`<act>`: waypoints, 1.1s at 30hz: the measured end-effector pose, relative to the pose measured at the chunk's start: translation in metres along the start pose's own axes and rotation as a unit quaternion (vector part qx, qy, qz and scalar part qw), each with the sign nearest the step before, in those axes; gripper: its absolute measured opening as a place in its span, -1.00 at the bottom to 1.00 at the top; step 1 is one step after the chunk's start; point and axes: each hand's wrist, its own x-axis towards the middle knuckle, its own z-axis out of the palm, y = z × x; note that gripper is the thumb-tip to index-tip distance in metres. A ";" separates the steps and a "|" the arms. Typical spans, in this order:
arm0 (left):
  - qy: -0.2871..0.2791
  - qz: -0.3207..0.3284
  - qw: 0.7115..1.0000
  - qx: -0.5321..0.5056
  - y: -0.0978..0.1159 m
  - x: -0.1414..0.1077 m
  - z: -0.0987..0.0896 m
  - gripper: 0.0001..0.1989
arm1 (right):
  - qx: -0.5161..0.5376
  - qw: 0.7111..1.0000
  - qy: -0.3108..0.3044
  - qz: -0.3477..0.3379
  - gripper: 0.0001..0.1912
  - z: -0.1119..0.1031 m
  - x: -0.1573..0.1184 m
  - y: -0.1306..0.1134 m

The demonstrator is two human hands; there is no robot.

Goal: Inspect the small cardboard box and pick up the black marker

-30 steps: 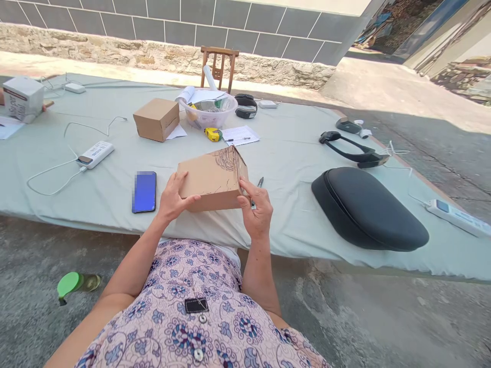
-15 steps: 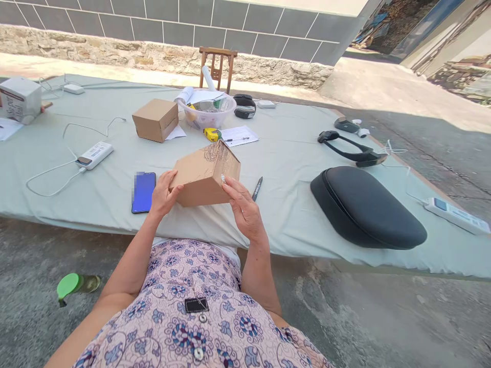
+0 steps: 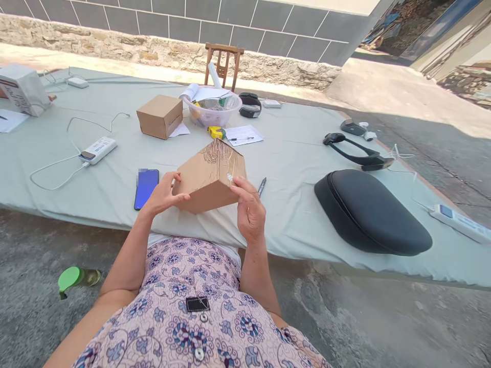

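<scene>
The left hand (image 3: pixel 163 194) and right hand (image 3: pixel 249 207), each partly closed with fingers curled, grip a cardboard box (image 3: pixel 209 176) from opposite sides, both about equally near it. The box is tilted, one corner up, its long axis slanting from the left hand toward the far right. It is held above the cloth-covered tabletop (image 3: pixel 291 153), with a pen (image 3: pixel 262 186) just beyond the right hand.

On my feed the cardboard box (image 3: pixel 209 176) looks matt and slightly rough, with dark ink lines on its brown paper face. The pale green cloth (image 3: pixel 291 204) is soft and creased. The black cushion (image 3: pixel 372 212) has a smooth, faint sheen. The plastic bowl (image 3: pixel 213 115) is clear and glossy, the wooden chair (image 3: pixel 224 59) dull, the concrete ground (image 3: pixel 38 245) rough.
</scene>
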 end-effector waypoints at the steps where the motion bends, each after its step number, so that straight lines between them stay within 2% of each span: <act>1: -0.021 0.000 1.000 0.003 0.003 -0.001 -0.002 -0.37 | -0.013 1.000 0.016 0.000 -0.55 0.001 0.001 -0.002; 4: -0.086 -0.025 0.996 0.001 0.010 -0.004 0.002 -0.40 | -0.063 0.996 0.058 0.006 -0.63 0.005 0.002 -0.009; 7: -0.137 -0.047 0.989 0.032 0.009 -0.005 0.023 -0.44 | -0.095 0.994 0.045 0.040 -0.69 0.013 0.003 -0.018; 10: -0.110 0.005 0.986 0.122 0.005 -0.005 0.046 -0.49 | -0.102 0.992 0.018 0.077 -0.34 0.022 0.002 -0.021; 12: -0.104 0.038 0.986 0.123 0.005 -0.006 0.052 -0.53 | -0.104 0.991 0.018 0.085 -0.19 0.026 0.001 -0.020; 14: -0.135 0.058 0.986 0.080 0.006 -0.006 0.050 -0.57 | -0.103 0.991 0.022 0.086 -0.25 0.026 0.001 -0.016; 16: -0.150 0.053 0.987 0.026 0.009 -0.006 0.041 -0.60 | -0.098 0.991 0.022 0.082 -0.41 0.022 0.002 -0.012; 17: -0.128 0.040 0.991 0.002 0.011 -0.006 0.037 -0.61 | -0.095 0.992 0.022 0.080 -0.49 0.020 0.002 -0.010; 18: -0.080 0.025 0.996 -0.020 0.012 -0.005 0.033 -0.60 | -0.091 0.993 0.022 0.078 -0.55 0.017 0.002 -0.009; 20: 0.072 0.009 0.996 -0.045 0.013 -0.003 0.030 -0.57 | -0.076 0.994 0.015 0.078 -0.60 0.012 0.003 -0.006; 22: 0.201 0.030 0.978 -0.044 0.013 -0.001 0.031 -0.42 | -0.054 0.995 0.001 0.085 -0.58 0.008 0.002 -0.003; 23: 0.231 0.049 0.971 -0.040 0.013 0.000 0.033 -0.30 | -0.042 0.995 -0.005 0.088 -0.55 0.007 0.002 -0.001; 24: 0.239 0.070 0.968 -0.037 0.012 0.001 0.036 -0.19 | -0.032 0.995 -0.008 0.092 -0.49 0.007 0.001 0.000; 28: 0.176 0.124 0.976 -0.034 0.013 0.001 0.045 0.02 | -0.006 0.995 0.007 0.100 -0.35 0.011 -0.001 0.004; 31: 0.174 0.108 0.979 -0.016 0.016 -0.002 0.041 0.05 | 0.016 0.995 0.028 0.098 -0.45 0.013 -0.003 0.005; 33: 0.165 0.076 0.983 -0.021 0.018 -0.003 0.035 -0.01 | 0.034 0.995 0.034 0.088 -0.52 0.013 -0.003 0.005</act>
